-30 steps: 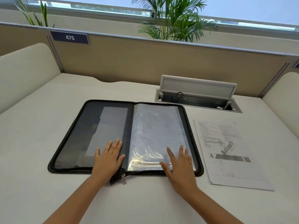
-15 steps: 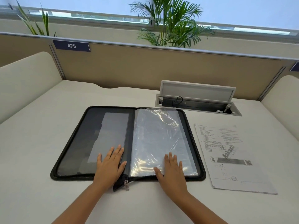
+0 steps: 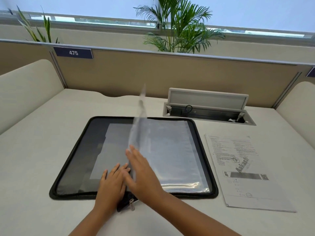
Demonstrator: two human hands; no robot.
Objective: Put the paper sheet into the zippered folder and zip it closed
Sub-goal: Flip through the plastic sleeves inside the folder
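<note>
A black zippered folder point(image 3: 71, 160) lies open on the desk, with clear plastic sleeves point(image 3: 172, 150) on its right half. One clear sleeve point(image 3: 139, 123) stands upright mid-turn over the spine, blurred. My right hand point(image 3: 142, 172) has straight fingers against that sleeve's lower edge. Flat on the folder's left half near the spine rests my left hand point(image 3: 111, 184), fingers straight. The zipper pull point(image 3: 132, 202) hangs at the front of the spine. The printed paper sheet point(image 3: 242, 169) lies on the desk to the right of the folder, untouched.
An open cable hatch point(image 3: 207, 106) with a raised lid sits behind the folder at the back right. Padded dividers point(image 3: 25, 87) flank the desk on both sides, and a partition labelled 475 stands behind.
My right hand moved left from the right sleeve stack to the spine, lifting one clear sleeve upright. My left hand stayed in place on the left half.
</note>
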